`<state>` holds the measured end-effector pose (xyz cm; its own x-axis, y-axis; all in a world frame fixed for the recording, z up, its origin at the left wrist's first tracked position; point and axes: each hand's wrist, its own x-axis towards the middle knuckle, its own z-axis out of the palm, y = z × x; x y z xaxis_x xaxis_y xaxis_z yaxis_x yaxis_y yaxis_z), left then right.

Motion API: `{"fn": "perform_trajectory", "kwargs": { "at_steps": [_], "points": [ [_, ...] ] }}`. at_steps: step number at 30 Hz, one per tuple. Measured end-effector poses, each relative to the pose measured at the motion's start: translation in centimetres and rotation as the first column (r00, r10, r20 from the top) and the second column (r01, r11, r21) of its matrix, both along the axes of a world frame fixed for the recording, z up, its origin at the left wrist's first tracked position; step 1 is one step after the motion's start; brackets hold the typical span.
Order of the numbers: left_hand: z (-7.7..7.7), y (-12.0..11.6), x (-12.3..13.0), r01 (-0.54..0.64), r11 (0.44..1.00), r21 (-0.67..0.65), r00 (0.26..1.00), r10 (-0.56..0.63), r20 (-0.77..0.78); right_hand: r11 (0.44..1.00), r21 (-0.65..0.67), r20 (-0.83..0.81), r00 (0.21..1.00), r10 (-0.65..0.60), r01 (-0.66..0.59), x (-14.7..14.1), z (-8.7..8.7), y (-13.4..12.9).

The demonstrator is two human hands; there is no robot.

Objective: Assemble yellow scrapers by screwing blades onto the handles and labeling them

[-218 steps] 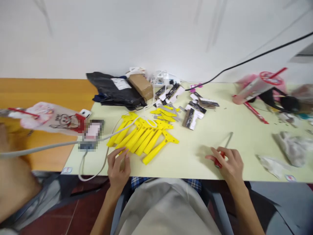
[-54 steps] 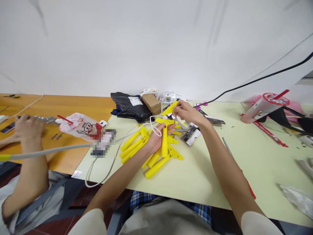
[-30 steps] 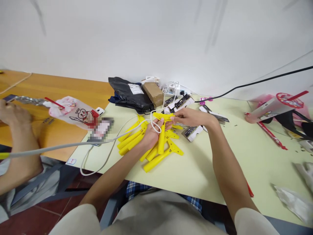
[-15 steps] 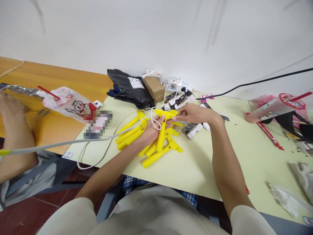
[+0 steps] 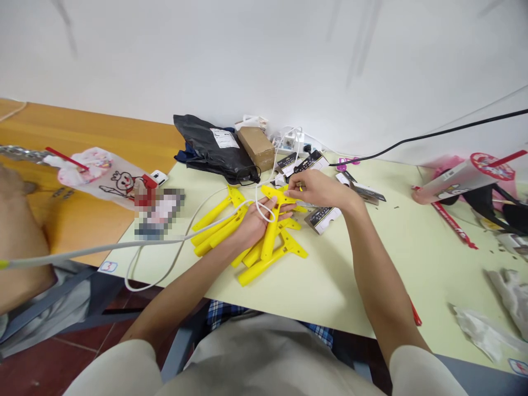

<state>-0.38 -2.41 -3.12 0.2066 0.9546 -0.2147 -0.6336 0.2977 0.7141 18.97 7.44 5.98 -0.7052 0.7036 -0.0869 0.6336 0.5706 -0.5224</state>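
Head view, yellow pieces (image 5: 269, 236), parcel label (image 5: 223, 138) unreadable

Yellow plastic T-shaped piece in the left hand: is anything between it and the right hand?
Nothing visible: the right hand meets the yellow plastic T-shaped piece at its crossbar. A thin white cable loops over the left hand, away from that contact.

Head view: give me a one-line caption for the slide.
Left hand cradles a yellow plastic T-shaped piece as right hand pinches a yellow tip.
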Motion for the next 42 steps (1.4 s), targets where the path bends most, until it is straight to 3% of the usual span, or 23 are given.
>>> {"fn": "perform_trajectory", "kwargs": {
  "at_steps": [7, 12, 15, 18, 22, 26, 30, 35, 42],
  "points": [
    [-0.8, 0.1, 0.0, -0.003, 1.0, 0.02, 1.0, 0.003, -0.018, 1.0, 0.001, -0.013, 1.0, -0.011, 0.011, -0.2, 0.4, -0.5],
    [-0.3, 0.0, -0.1, -0.008, 1.0, 0.015, 1.0, 0.008, -0.002, 0.979, 0.016, -0.185, 0.963, -0.198, 0.204, 0.3, 2.3, -1.4],
    [-0.1, -0.1, -0.1, 0.0, 1.0, 0.009, 1.0, 0.0, 0.005, 0.97, -0.009, -0.245, 0.94, -0.236, 0.241, 1.0, 2.9, -1.6],
    [0.0, -0.2, 0.0, 0.01, 1.0, 0.009, 1.0, -0.01, -0.003, 0.966, -0.099, -0.351, 0.9, -0.259, 0.239, 1.3, 3.2, -1.7],
    [0.2, -0.4, 0.0, 0.023, 1.0, 0.006, 1.0, -0.023, -0.019, 0.945, -0.298, -0.511, 0.813, -0.279, 0.137, 1.2, 3.7, -2.2],
    [0.4, -0.5, -0.1, 0.044, 0.999, 0.016, 0.999, -0.044, -0.018, 0.915, -0.358, -0.476, 0.806, -0.352, 0.188, 1.3, 3.6, -2.2],
    [0.5, -0.5, -0.1, 0.05, 0.999, 0.013, 0.999, -0.05, -0.021, 0.904, -0.296, -0.348, 0.847, -0.402, 0.308, 1.7, 2.8, -1.6],
    [0.5, -0.5, -0.1, 0.041, 0.999, -0.022, 0.999, -0.041, 0.009, 0.965, -0.157, -0.297, 0.921, -0.25, 0.211, 1.5, 2.4, -1.0],
    [0.2, -0.3, -0.2, 0.026, 0.999, -0.028, 1.0, -0.025, 0.009, 0.983, -0.028, -0.271, 0.945, -0.18, 0.179, 0.9, 2.6, -1.2]
  ]
}}
